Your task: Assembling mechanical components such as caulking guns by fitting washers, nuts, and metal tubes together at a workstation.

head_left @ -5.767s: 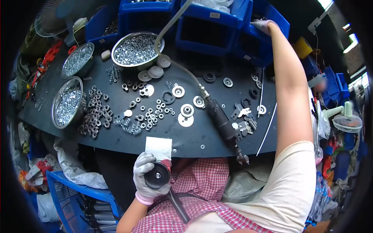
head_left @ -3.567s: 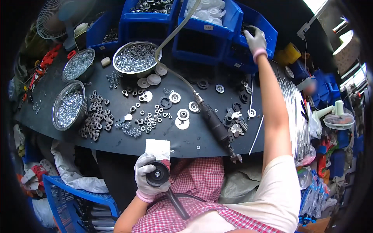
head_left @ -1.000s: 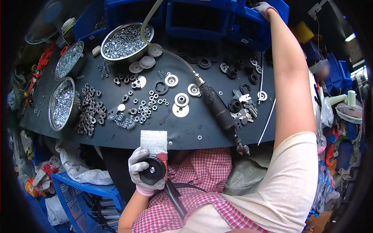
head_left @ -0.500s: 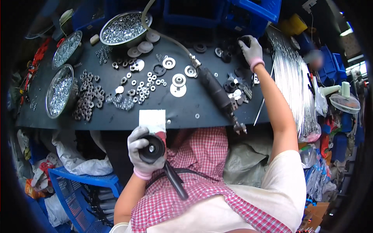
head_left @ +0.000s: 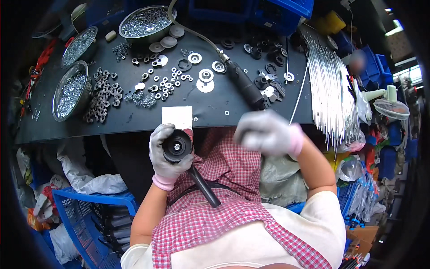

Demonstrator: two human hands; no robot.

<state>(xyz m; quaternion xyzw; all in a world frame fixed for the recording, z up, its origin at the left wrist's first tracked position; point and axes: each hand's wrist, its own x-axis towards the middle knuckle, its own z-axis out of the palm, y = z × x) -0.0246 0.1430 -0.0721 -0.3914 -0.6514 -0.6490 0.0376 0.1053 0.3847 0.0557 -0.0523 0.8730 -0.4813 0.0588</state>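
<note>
In front of my apron, my left hand (head_left: 165, 154) is closed around a black round cup-shaped part (head_left: 178, 147), which has a metal stud at its centre. A black tube (head_left: 204, 184) slants down from beneath it. My right hand (head_left: 264, 134), gloved like the left, is smeared by motion just off the table's front edge, right of the cup-shaped part. Its fingers are bent, but whether anything is in them cannot be seen. A black air screwdriver (head_left: 243, 84) lies just beyond that hand, which hides its tip. A white square block (head_left: 177, 117) sits at the table edge beyond my left hand.
Steel bowls of small metal parts (head_left: 70, 92) stand at left. Loose nuts (head_left: 103, 96), springs (head_left: 144, 98) and discs (head_left: 205, 85) cover the middle. Black rings and plates (head_left: 268, 85) lie at right, beside a bundle of thin metal rods (head_left: 333, 89). Blue bins (head_left: 280, 15) line the back.
My right hand has come back from the black parts at the far right to near the front edge. The left hand keeps the cup-shaped part, now turned more face-up. The whole view has shifted slightly.
</note>
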